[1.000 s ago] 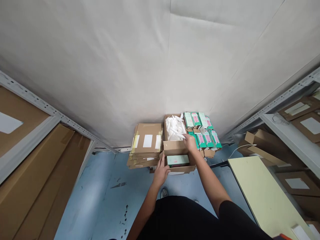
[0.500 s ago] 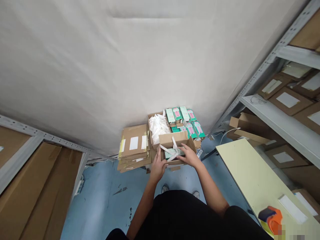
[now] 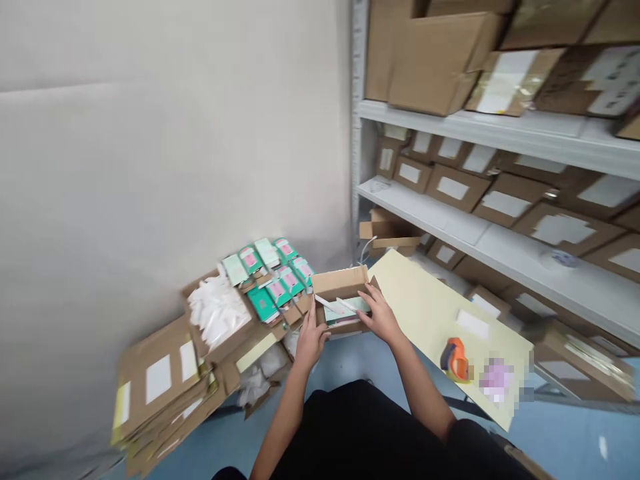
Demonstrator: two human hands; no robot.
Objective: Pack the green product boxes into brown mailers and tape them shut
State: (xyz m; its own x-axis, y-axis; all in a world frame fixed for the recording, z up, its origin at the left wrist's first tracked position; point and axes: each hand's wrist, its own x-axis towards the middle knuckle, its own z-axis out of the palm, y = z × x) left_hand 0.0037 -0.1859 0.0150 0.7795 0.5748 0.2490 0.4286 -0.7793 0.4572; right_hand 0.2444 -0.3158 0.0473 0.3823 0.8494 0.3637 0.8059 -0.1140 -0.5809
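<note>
From where I stand, the person has just turned, and the shallow, open brown cardboard box [image 3: 341, 281], at the stack half a second ago, is now between the hands at the centre of the frame, near the corner of the pale yellow, smooth-topped table [image 3: 410, 297]. The thin white tapering pieces [image 3: 330, 305] came along inside it, so I judge box and contents are being carried as one load. The left hand [image 3: 311, 339] is clamped on the left end, fingers close together; the right hand [image 3: 381, 319] grips the right end, fingers spread. Under the pieces lies a mint-green, flat-faced rectangular carton [image 3: 334, 315]. The box's flap stands stiff and matt. Left of centre, a glossy white heap [image 3: 217, 310] sits near green-and-pink printed boxes [image 3: 265, 303]; lower left, flattened cardboard sheets [image 3: 133, 397] lie in ragged layers
</note>
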